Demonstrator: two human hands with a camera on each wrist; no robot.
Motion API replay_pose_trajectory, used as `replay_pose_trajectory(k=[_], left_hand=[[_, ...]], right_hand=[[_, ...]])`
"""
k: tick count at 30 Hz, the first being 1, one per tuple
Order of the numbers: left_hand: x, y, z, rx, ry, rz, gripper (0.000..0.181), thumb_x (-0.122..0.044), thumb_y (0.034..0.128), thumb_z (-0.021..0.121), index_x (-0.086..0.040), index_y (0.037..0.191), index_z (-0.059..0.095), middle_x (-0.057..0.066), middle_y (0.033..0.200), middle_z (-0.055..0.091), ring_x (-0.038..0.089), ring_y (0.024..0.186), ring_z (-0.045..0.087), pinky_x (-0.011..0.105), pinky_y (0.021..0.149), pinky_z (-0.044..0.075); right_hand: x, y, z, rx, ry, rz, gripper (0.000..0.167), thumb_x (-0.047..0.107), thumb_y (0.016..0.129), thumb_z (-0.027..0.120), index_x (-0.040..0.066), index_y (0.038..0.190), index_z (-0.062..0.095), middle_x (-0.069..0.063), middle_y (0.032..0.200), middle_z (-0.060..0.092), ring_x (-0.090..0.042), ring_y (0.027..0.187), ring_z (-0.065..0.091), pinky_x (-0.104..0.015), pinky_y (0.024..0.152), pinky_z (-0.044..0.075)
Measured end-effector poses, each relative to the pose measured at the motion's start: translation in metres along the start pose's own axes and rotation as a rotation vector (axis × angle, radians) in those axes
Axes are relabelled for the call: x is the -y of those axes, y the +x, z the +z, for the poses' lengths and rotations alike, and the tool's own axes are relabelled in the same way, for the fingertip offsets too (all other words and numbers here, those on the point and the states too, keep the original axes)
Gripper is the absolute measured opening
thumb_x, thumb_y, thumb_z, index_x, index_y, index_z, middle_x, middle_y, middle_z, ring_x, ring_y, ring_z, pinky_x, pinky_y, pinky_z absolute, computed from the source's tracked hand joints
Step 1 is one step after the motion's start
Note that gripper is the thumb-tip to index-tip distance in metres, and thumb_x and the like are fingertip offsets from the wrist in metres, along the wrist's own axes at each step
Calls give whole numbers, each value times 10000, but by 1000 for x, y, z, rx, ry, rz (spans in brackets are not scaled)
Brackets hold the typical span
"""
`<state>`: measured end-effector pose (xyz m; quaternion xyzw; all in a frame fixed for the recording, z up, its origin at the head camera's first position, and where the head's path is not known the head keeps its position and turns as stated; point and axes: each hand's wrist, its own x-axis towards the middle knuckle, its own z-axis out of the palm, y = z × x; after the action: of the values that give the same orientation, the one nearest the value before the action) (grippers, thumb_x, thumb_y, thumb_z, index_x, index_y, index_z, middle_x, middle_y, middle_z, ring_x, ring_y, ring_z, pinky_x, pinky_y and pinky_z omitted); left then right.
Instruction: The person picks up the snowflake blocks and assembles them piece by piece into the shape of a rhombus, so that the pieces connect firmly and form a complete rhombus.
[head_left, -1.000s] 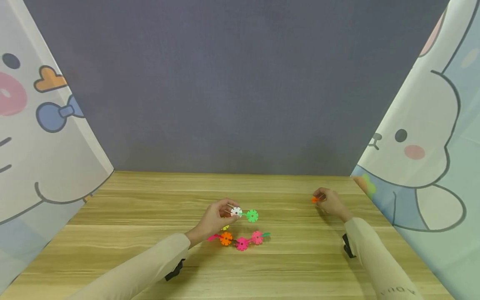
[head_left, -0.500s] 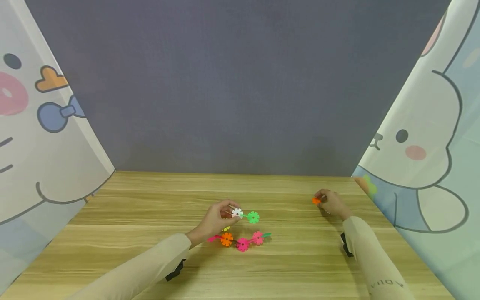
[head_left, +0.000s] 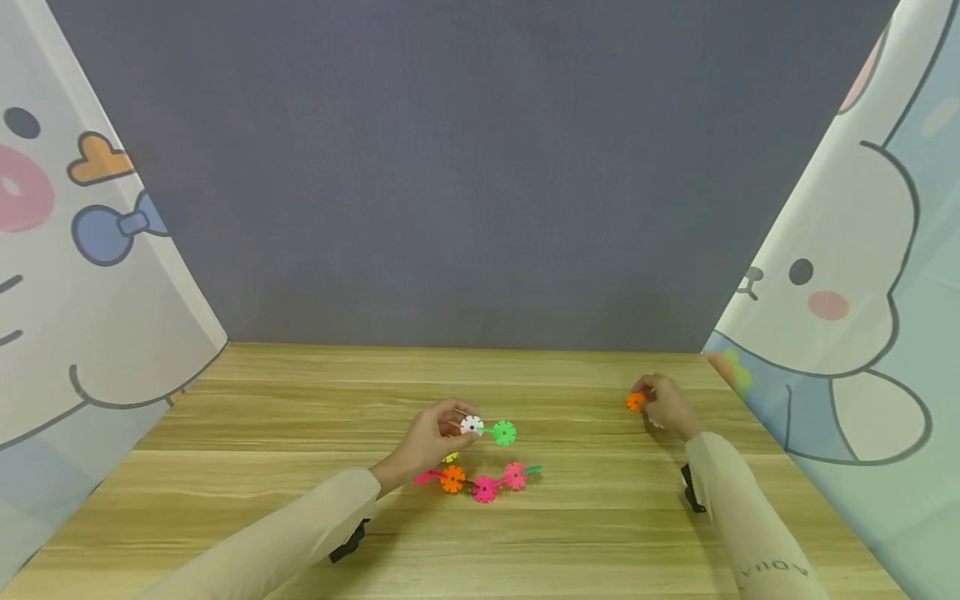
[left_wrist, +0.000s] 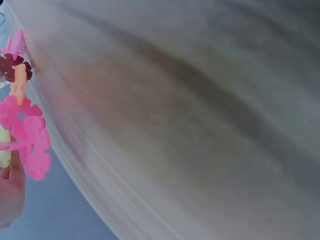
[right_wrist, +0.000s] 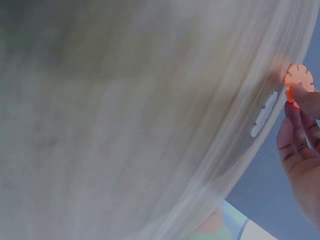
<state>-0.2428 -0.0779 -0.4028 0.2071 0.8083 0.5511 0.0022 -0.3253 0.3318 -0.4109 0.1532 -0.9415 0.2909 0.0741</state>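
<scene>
A chain of notched plastic snowflake discs hangs from my left hand (head_left: pixel 433 435), whose fingers and thumb pinch it at the white disc (head_left: pixel 472 426). A green disc (head_left: pixel 504 432) juts out to the right of the white one. Below them the chain runs through yellow, orange (head_left: pixel 452 478) and pink (head_left: pixel 515 476) discs to a teal piece (head_left: pixel 533 469). In the left wrist view, magenta discs (left_wrist: pixel 36 150) hang close by the hand. At the right, my right hand (head_left: pixel 666 404) pinches a single orange disc (right_wrist: pixel 299 80) between thumb and fingers.
A white disc (right_wrist: pixel 264 115) lies flat on the wooden table (head_left: pixel 570 533) beneath my right hand, partly hidden in the head view. A grey panel (head_left: pixel 465 183) stands along the back edge. Cartoon-printed sheets flank the table (head_left: pixel 840 333).
The orange disc in my right hand has turned from nearly edge-on to face the head camera. Part of the white disc under that hand now shows. My left hand has barely moved.
</scene>
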Motion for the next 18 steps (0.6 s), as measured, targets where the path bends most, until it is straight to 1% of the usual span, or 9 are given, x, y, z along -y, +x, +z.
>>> replay_pose_trajectory(k=[2, 5, 10, 15, 18], left_hand=[[1, 0, -1, 2, -1, -2, 257, -112, 814, 680, -96, 1058, 599, 78, 999, 641, 154, 830, 577, 210, 710, 494], [1, -1, -2, 1, -6, -8, 250, -109, 812, 679, -107, 1048, 596, 77, 987, 641, 154, 816, 573, 215, 697, 499], [-1, -2, -3, 2, 0, -16, 273, -102, 817, 670, -81, 1075, 582, 76, 998, 638, 157, 806, 569, 223, 682, 501], [-1, -2, -3, -2, 8, -26, 290, -121, 824, 669, -55, 1088, 572, 76, 1009, 632, 154, 801, 565, 226, 682, 499], [-1, -1, -3, -5, 10, -27, 283, -129, 827, 668, -60, 1085, 573, 71, 1013, 631, 154, 804, 564, 233, 691, 497]], right_hand=[[1, -1, -2, -11, 3, -2, 279, -178, 684, 501, -84, 926, 603, -232, 896, 581, -282, 759, 575, -352, 647, 501], [2, -3, -4, -17, 1, -12, 253, -166, 702, 504, -71, 913, 609, -207, 861, 620, -266, 737, 587, -332, 630, 499], [5, -4, -7, -48, 3, -49, 214, -152, 734, 552, -52, 909, 623, -172, 847, 637, -261, 748, 604, -318, 647, 508], [18, -6, -6, -66, 2, -93, 175, -107, 764, 586, -24, 912, 630, -157, 853, 647, -283, 768, 619, -358, 675, 524], [27, -8, -3, -67, -3, -114, 166, -93, 781, 601, -3, 916, 633, -134, 857, 651, -267, 769, 623, -338, 668, 529]])
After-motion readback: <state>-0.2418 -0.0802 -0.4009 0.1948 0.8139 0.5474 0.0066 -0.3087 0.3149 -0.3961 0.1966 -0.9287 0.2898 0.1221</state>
